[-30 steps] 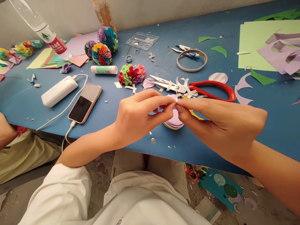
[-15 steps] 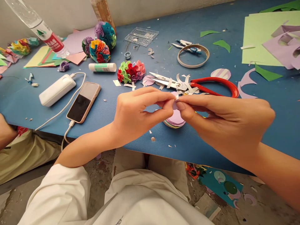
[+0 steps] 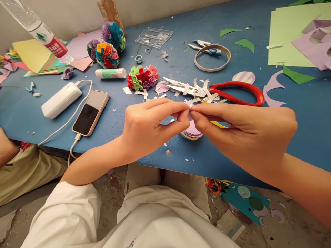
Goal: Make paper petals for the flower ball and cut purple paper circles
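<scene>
Between my fingertips is a small piece of lilac paper point(image 3: 189, 102) with a white bit on it, mostly covered by the fingers. My left hand point(image 3: 155, 127) pinches it from the left, thumb against forefinger. From the right, my right hand point(image 3: 245, 134) pinches the same piece. Below the fingers a stack of round paper discs point(image 3: 191, 131), lilac on top, lies on the table, partly hidden. Just behind the hands are red-handled scissors point(image 3: 239, 92), lying open among white paper strips point(image 3: 198, 83).
A blue table point(image 3: 155, 151) carries curled-paper flowers point(image 3: 142, 77), a glue stick point(image 3: 110, 73), a tape ring point(image 3: 198, 63), a compass point(image 3: 204, 46), a phone point(image 3: 90, 113), a white power bank point(image 3: 61, 100) and a bottle point(image 3: 49, 39). Light green sheets point(image 3: 289, 38) lie far right. Another person's arm point(image 3: 7, 148) rests at left.
Both hands keep pinching the paper piece, with the fingertips a little more closed around it. The whole view has shifted slightly.
</scene>
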`<state>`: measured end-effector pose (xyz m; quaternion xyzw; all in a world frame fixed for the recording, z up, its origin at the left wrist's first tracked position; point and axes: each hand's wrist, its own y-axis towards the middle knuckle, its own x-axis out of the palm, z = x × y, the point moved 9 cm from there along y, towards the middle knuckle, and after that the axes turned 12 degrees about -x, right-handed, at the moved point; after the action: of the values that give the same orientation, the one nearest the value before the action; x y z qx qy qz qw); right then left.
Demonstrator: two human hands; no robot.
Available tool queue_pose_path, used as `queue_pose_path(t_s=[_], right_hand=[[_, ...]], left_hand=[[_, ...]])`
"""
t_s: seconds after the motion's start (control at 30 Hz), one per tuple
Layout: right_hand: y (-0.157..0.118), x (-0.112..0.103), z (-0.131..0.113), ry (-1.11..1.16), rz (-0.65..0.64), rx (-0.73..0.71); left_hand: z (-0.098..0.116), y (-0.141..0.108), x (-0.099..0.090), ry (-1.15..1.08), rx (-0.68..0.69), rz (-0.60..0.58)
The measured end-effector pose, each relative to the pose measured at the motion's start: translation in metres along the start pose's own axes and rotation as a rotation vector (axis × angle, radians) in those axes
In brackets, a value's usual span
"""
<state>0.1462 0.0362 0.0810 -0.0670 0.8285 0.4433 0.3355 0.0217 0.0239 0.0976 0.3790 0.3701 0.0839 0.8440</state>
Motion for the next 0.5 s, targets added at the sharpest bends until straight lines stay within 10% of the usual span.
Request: queue_pose_path(t_s=[0.5], right_hand=[[-0.0004, -0.0025, 0.0025, 0.022, 0.006, 0.065]], left_hand=[[-0.0013, 0.0007, -0.0009, -0.054, -0.041, -0.015]])
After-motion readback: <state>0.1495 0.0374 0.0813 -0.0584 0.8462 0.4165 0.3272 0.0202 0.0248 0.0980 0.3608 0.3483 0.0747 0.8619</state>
